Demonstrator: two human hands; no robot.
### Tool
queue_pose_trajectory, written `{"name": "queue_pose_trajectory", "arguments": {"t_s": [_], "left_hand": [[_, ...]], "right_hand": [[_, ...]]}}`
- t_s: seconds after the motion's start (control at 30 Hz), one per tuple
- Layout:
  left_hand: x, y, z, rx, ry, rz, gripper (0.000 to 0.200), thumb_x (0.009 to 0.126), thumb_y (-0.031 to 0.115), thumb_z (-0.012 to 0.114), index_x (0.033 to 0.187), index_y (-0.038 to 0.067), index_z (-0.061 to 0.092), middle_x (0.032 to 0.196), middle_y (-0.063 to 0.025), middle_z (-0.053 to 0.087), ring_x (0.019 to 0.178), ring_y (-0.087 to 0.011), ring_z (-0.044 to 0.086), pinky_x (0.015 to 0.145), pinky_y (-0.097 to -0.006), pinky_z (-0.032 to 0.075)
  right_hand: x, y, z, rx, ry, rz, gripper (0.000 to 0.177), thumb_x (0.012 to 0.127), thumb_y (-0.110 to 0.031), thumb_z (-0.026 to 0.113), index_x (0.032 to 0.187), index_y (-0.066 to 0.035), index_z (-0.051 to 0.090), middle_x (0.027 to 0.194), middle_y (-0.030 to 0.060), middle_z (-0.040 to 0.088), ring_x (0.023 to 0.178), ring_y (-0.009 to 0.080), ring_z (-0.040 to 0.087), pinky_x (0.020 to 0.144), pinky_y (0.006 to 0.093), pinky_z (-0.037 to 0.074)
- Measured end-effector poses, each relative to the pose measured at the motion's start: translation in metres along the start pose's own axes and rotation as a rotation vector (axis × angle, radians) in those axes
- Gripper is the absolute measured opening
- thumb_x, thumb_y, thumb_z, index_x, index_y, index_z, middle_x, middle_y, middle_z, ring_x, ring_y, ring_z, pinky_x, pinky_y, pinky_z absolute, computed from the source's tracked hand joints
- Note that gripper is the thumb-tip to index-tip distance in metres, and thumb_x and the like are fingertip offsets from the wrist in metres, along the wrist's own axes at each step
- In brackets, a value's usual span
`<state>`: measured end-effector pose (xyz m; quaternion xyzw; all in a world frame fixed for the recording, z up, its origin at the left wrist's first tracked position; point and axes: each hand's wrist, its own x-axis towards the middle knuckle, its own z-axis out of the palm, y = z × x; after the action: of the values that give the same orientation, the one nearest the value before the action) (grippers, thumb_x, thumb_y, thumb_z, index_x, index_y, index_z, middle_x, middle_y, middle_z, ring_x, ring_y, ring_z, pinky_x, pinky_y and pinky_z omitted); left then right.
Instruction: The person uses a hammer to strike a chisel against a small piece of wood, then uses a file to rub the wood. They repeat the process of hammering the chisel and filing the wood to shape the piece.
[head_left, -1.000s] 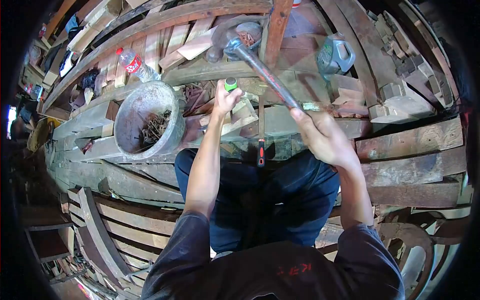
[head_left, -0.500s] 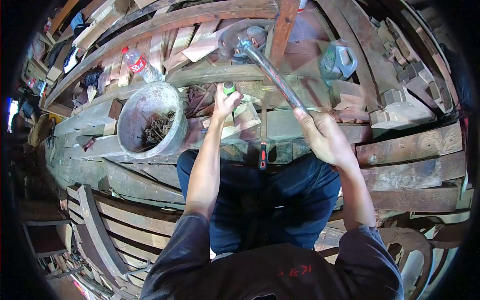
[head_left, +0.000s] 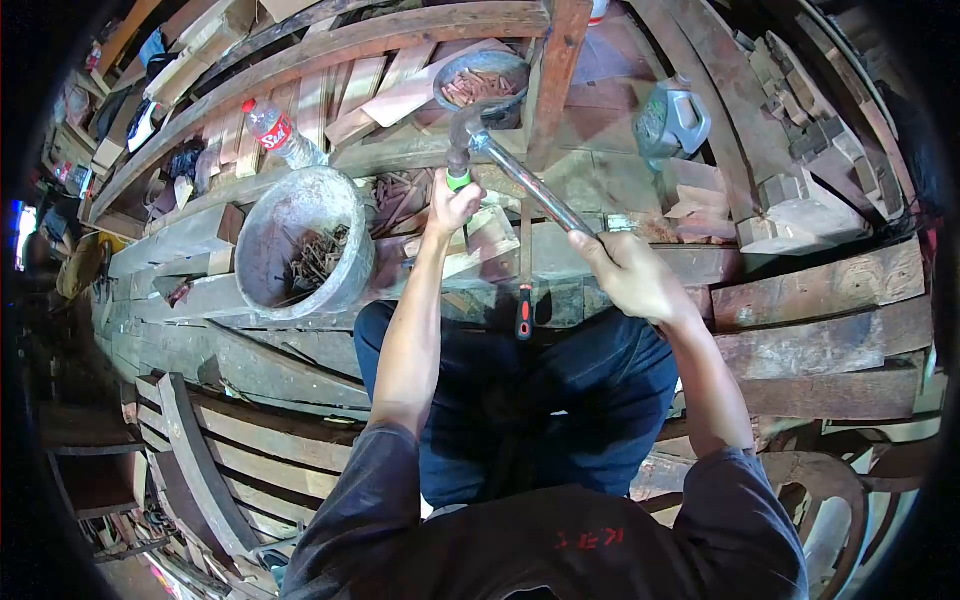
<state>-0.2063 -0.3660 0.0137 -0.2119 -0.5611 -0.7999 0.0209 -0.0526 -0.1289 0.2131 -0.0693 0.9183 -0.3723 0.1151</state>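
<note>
My left hand [head_left: 455,203] is closed around the green handle of a chisel [head_left: 459,181], held upright. Its narrow metal shaft points down at a pale wood block [head_left: 492,236] on the bench planks; whether the tip touches is hard to tell. In my right hand [head_left: 637,275] is the metal handle of a hammer [head_left: 530,182], slanting up and left. The hammer's head is right at the chisel's butt end, apparently against it. Between my knees and the block lies a tool with a red and black handle [head_left: 524,314].
A grey bucket [head_left: 262,215] with thin scraps stands left of my left hand. Behind are a bowl of wood pieces [head_left: 482,88], a bottle with a red label [head_left: 282,132] and a plastic jug [head_left: 672,122]. A wooden post [head_left: 560,75] rises beyond the hammer. Wood offcuts [head_left: 810,200] are stacked right.
The hammer's head has come down and left onto the chisel's top, and my right hand has dropped slightly leftward. The bowl behind now shows clearly. My left hand has barely moved.
</note>
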Motion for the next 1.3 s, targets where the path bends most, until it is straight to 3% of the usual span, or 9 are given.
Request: {"name": "queue_pose_trajectory", "arguments": {"t_s": [0.07,0.2,0.33,0.6,0.73,0.9,1.0,1.13,1.3], "left_hand": [[0.005,-0.005,-0.007,-0.009,-0.021,0.014,0.021,0.081,0.015,0.063,0.066,0.002,0.055,0.049,-0.0003,0.049,0.041,-0.0089,0.046,0.039,-0.0248,0.034],[-0.003,-0.004,0.001,0.022,0.012,-0.023,0.019,0.079,0.013,0.061,0.064,0.003,0.054,0.048,-0.0007,0.049,0.041,-0.009,0.045,0.04,-0.0251,0.034],[0.001,-0.001,-0.001,-0.012,-0.009,-0.037,0.019,0.078,0.012,0.06,0.062,0.003,0.055,0.048,-0.001,0.05,0.041,-0.0092,0.045,0.04,-0.0258,0.035],[-0.003,0.0,-0.001,-0.014,0.013,-0.018,0.017,0.078,0.009,0.061,0.064,0.002,0.055,0.05,-0.0017,0.051,0.042,-0.01,0.047,0.041,-0.0261,0.037],[0.001,-0.003,-0.005,-0.08,-0.01,-0.05,0.017,0.079,0.01,0.062,0.066,0.002,0.056,0.051,-0.0016,0.052,0.042,-0.0096,0.047,0.041,-0.0251,0.037],[-0.003,-0.006,-0.007,-0.037,0.033,-0.04,0.016,0.079,0.012,0.063,0.07,0.001,0.057,0.052,-0.0022,0.052,0.042,-0.0093,0.047,0.04,-0.0245,0.036],[-0.001,0.001,-0.005,-0.068,0.005,-0.036,0.017,0.08,0.013,0.063,0.07,0.002,0.055,0.052,-0.0017,0.05,0.041,-0.0089,0.045,0.04,-0.0246,0.034],[-0.008,0.004,0.001,-0.092,0.034,-0.019,0.019,0.081,0.013,0.062,0.069,0.003,0.052,0.051,-0.0005,0.047,0.041,-0.0087,0.042,0.04,-0.0247,0.032],[-0.001,0.005,-0.005,-0.089,-0.034,0.021,0.02,0.081,0.011,0.061,0.066,0.002,0.05,0.049,-0.0007,0.044,0.039,-0.0091,0.039,0.039,-0.0251,0.03]], "right_hand": [[0.003,-0.002,-0.005,-0.028,-0.02,0.046,0.057,0.101,-0.041,0.049,0.078,0.01,0.057,0.056,0.0228,0.044,0.055,0.0179,0.04,0.056,0.0437,0.04],[-0.005,-0.011,-0.003,0.155,-0.002,0.099,0.059,0.101,-0.043,0.049,0.077,0.011,0.056,0.057,0.024,0.044,0.057,0.0178,0.041,0.056,0.0435,0.04],[0.004,-0.003,0.003,-0.071,-0.045,0.084,0.063,0.101,-0.045,0.048,0.072,0.01,0.054,0.056,0.0214,0.04,0.057,0.0185,0.039,0.056,0.0432,0.04],[0.003,-0.001,0.002,0.024,-0.074,0.047,0.063,0.101,-0.044,0.048,0.07,0.011,0.054,0.053,0.0174,0.037,0.054,0.018,0.037,0.053,0.0427,0.039],[0.002,-0.004,-0.002,0.118,0.016,-0.023,0.057,0.102,-0.043,0.048,0.062,-0.003,0.05,0.05,-0.0046,0.037,0.046,0.0074,0.034,0.042,0.0311,0.03],[0.002,0.0,-0.001,0.161,-0.005,0.009,0.057,0.102,-0.044,0.047,0.06,-0.005,0.05,0.05,-0.0044,0.04,0.041,0.0062,0.036,0.037,0.0285,0.028],[0.001,0.009,0.004,0.064,-0.035,0.043,0.06,0.101,-0.041,0.049,0.068,0.009,0.051,0.053,0.0107,0.031,0.055,0.013,0.036,0.05,0.0384,0.034],[-0.013,0.013,0.004,0.199,0.005,0.23,0.056,0.101,-0.037,0.049,0.068,0.007,0.054,0.049,0.006,0.04,0.051,0.0139,0.038,0.048,0.0362,0.034],[-0.035,0.021,-0.002,0.524,0.07,0.281,0.053,0.103,-0.041,0.046,0.059,-0.011,0.043,0.049,-0.0065,0.036,0.037,0.0033,0.032,0.035,0.0244,0.023]]}}
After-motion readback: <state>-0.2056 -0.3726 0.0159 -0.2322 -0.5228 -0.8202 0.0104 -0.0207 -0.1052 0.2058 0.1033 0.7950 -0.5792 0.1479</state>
